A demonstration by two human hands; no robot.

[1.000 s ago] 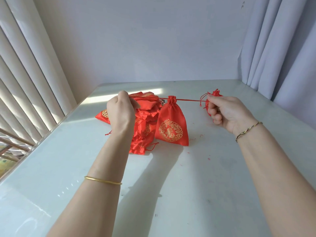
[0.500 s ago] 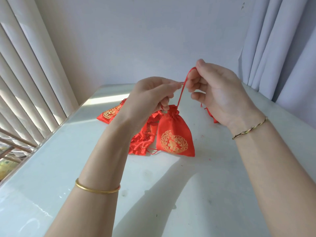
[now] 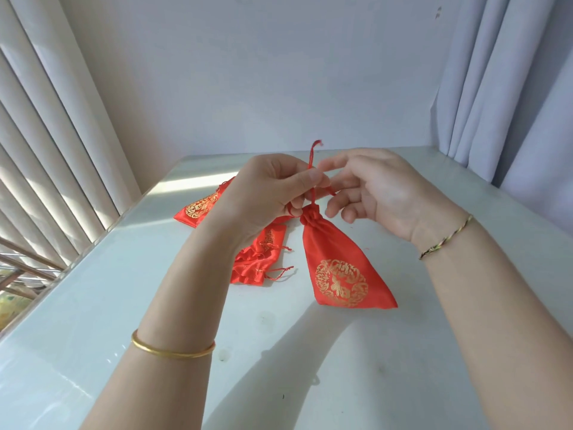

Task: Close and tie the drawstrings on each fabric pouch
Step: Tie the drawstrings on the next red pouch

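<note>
You are tying the gold-printed red satin pouch (image 3: 338, 265): left hand (image 3: 273, 187) pinching its thin red drawstring (image 3: 311, 156), right hand (image 3: 381, 193) loose-fingered beside it, a loop likely needed next.

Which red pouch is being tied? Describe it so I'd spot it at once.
Start at the white table; above its middle the left hand pinches a red cord. That cord runs down to one red pouch. Unlike the flat pouches heaped to its left, its neck is gathered shut.
</note>
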